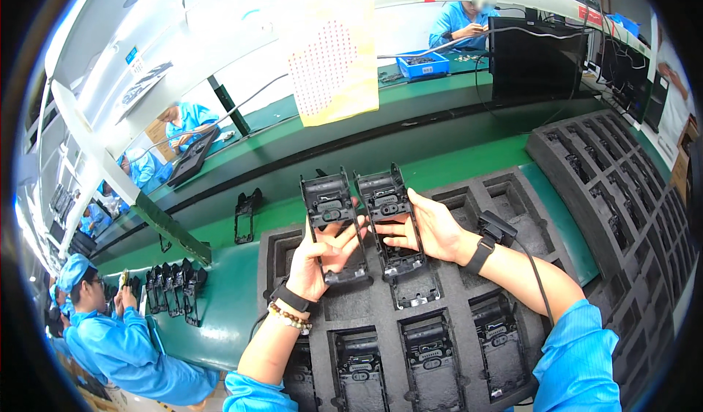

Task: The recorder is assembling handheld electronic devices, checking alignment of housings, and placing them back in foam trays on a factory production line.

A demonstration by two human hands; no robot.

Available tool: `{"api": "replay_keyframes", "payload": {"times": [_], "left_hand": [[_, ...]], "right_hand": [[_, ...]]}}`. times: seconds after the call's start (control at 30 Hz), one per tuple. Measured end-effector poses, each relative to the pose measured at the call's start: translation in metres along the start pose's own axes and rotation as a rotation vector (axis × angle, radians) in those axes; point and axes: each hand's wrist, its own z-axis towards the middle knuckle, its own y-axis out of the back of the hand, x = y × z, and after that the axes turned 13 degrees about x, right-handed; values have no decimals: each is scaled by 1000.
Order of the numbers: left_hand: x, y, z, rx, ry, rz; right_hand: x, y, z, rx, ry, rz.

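My left hand (316,260) is closed around the side of a black plastic housing (328,196), an open rectangular frame with a slotted plate near its top. Held upright close beside it is a second, similar black housing (384,186), gripped along its right edge by my right hand (433,225). Both housings are tilted up above a dark grey foam tray (466,331). Its near pockets hold more such housings (430,355). A further black frame (414,295) shows under the right one; whether it is separate I cannot tell.
Stacked foam trays (540,148) with housings stand at the right. On the green bench (227,284), several housings (176,284) line up at left, near a co-worker (121,342). A single housing (245,214) lies farther back. A monitor (538,64) and yellow sheet (337,101) are beyond.
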Motion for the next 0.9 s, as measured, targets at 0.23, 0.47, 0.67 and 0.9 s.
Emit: {"api": "replay_keyframes", "payload": {"times": [0.23,0.47,0.67,0.9], "left_hand": [[6,4,-1,76,126,-192],[13,6,-4,-49,86,19],[17,-1,-7,-78,191,229],[17,3,-7,-107,222,250]], "right_hand": [[7,-10,-2,-7,21,37],[-3,0,-4,-238,43,-55],[-23,-9,-6,-298,-15,-43],[-23,-34,-5,-96,-3,-37]]}}
